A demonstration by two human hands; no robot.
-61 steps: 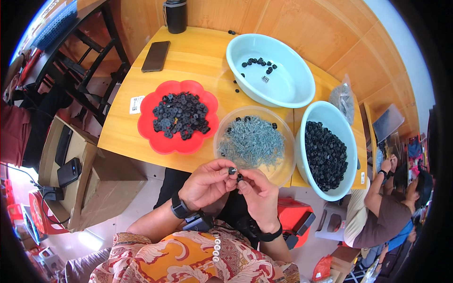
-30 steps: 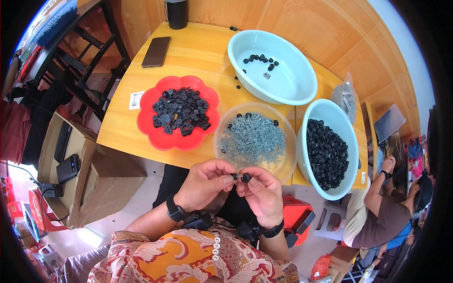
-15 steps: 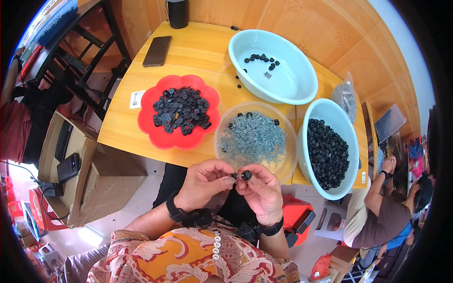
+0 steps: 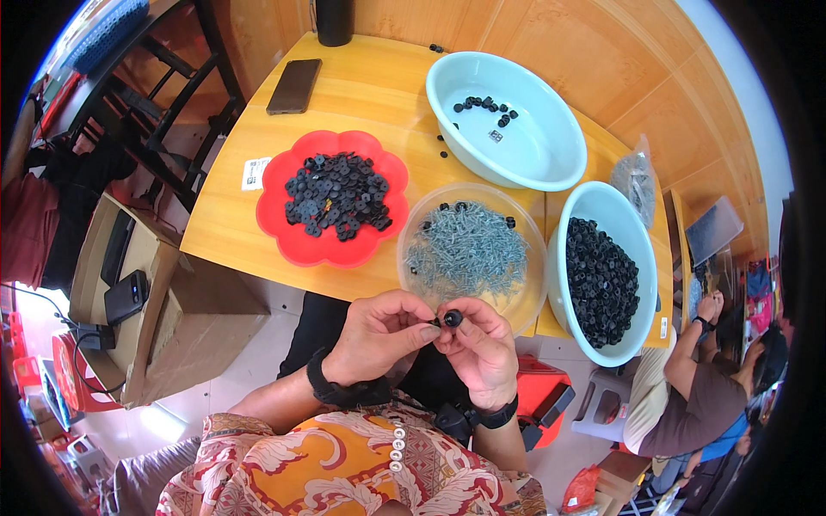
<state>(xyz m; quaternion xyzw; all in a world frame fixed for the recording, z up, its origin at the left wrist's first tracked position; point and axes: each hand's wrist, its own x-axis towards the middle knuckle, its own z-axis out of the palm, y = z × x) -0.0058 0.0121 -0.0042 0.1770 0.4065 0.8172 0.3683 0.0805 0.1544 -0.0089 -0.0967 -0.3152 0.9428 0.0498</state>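
My left hand [image 4: 383,335] is closed in a pinch on a small dark piece [image 4: 435,322], mostly hidden by the fingertips. Thumb and fingers of my right hand [image 4: 479,351] grip a round black plastic cap [image 4: 453,318] right beside it. Both hands meet above my lap, just in front of a clear round tub [image 4: 542,297] of silvery screws [image 4: 469,248] with a few black caps among them. Flat black washers [image 4: 335,193] fill a red flower-shaped dish [image 4: 274,225] at the left. Many black caps [image 4: 600,279] lie in a light blue basin [image 4: 647,258] on the right.
A larger blue basin [image 4: 551,172] at the back holds several black caps. On the table [image 4: 228,215] are a dark phone [image 4: 294,86], a black cup [image 4: 335,21] and a plastic bag [image 4: 634,185]. A cardboard box [image 4: 194,327] stands left; another person [image 4: 688,387] sits at right.
The dark piece in my left fingers has come closer to the cap in my right hand; the thin gap with a shaft between them has narrowed. The whole view has shifted slightly.
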